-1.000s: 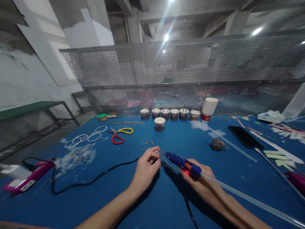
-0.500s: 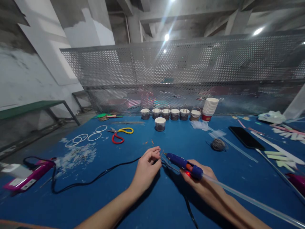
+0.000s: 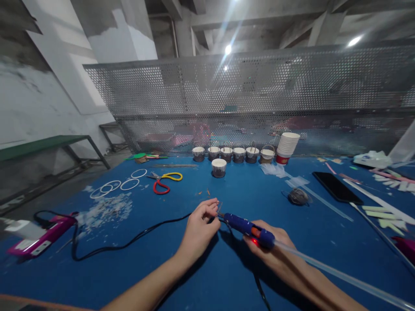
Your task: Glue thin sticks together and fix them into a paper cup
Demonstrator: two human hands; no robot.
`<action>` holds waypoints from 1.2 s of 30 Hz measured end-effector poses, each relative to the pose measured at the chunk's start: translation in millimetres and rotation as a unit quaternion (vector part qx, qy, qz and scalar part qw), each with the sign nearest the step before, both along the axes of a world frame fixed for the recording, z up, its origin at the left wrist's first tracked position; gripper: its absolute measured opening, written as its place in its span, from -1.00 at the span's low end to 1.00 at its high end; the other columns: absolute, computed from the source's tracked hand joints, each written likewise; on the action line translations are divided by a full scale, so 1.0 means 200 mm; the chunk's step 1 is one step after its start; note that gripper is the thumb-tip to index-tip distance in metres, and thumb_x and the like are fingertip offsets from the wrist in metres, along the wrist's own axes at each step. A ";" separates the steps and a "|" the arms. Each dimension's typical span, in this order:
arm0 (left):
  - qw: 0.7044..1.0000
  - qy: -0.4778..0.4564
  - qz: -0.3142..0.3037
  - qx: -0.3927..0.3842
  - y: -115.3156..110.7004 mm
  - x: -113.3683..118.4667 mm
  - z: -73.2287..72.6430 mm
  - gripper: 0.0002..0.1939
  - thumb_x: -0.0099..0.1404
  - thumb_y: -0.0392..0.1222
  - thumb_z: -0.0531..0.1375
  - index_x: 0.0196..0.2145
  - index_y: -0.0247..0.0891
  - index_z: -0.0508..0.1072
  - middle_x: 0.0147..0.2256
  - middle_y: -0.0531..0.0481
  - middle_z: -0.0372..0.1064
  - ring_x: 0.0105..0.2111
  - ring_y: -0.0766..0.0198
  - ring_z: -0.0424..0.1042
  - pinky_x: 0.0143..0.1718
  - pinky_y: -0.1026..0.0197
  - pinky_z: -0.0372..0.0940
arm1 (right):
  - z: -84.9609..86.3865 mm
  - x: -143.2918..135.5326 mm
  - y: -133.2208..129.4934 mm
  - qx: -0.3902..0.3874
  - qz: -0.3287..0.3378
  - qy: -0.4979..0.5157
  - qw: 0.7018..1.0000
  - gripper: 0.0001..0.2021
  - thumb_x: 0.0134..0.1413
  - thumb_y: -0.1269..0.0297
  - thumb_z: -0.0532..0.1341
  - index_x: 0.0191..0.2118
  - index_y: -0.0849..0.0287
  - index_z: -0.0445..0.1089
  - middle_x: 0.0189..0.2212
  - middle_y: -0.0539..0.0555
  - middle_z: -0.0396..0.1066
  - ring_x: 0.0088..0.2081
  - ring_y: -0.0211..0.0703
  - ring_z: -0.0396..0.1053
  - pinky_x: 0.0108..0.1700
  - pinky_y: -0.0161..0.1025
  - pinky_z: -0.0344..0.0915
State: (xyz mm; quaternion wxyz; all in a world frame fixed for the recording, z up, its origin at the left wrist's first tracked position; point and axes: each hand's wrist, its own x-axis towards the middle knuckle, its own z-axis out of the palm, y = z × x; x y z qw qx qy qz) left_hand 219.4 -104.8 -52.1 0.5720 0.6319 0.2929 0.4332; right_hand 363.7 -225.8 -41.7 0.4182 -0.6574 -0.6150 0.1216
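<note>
My right hand [image 3: 275, 250] is wrapped round a blue glue gun [image 3: 248, 228], which has a red light on and a long clear glue stick running out of its back. The gun's nozzle points left and reaches the fingertips of my left hand [image 3: 201, 224]. Those fingers are pinched together, and a thin thing, too small to make out, shows at their tips. Beyond both hands stands a single white-rimmed cup [image 3: 218, 168] with a dark wrap. A black cord [image 3: 142, 235] passes behind my left hand.
Scissors [image 3: 160, 183], white rings [image 3: 129, 184] and a purple power strip [image 3: 45, 237] lie left on the blue table [image 3: 155, 276]. Wrapped cups [image 3: 239, 155] and stacked paper cups [image 3: 287, 148] stand at the back. A yarn ball [image 3: 298, 197] and phone [image 3: 337, 187] lie right.
The glue gun in my right hand has moved slightly left, bringing its nozzle nearer my left fingertips. My left hand has stayed almost in place.
</note>
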 end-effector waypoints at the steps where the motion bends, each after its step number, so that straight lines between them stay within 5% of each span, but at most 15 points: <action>1: 1.000 -0.001 0.000 -0.001 0.00 0.00 0.00 -0.87 -0.07 -0.38 0.19 -0.59 -0.27 0.26 -0.09 -0.19 0.34 -0.01 0.12 0.34 0.09 -0.01 0.14 | 0.00 0.00 0.00 0.003 -0.002 0.002 1.000 -0.80 0.06 0.19 0.08 -0.35 0.18 0.38 -0.60 -0.02 0.36 -0.60 -0.29 0.24 -0.52 -0.37 0.16; 6: 1.000 -0.003 -0.010 0.004 0.00 0.00 -0.01 -0.86 -0.06 -0.38 0.20 -0.58 -0.27 0.26 -0.09 -0.20 0.34 0.00 0.11 0.34 0.09 -0.01 0.14 | -0.01 0.01 0.01 0.018 -0.038 0.026 0.999 -0.79 0.07 0.17 0.09 -0.38 0.19 0.36 -0.60 -0.02 0.34 -0.60 -0.29 0.23 -0.55 -0.37 0.13; 36: 1.000 0.008 -0.017 0.023 0.01 -0.02 -0.01 -0.88 -0.03 -0.41 0.18 -0.56 -0.28 0.29 -0.05 -0.18 0.31 0.01 0.14 0.32 0.11 0.01 0.13 | -0.03 0.01 0.01 0.006 -0.021 0.020 1.000 -0.80 0.07 0.17 0.09 -0.40 0.18 0.35 -0.62 -0.04 0.32 -0.60 -0.29 0.22 -0.55 -0.37 0.10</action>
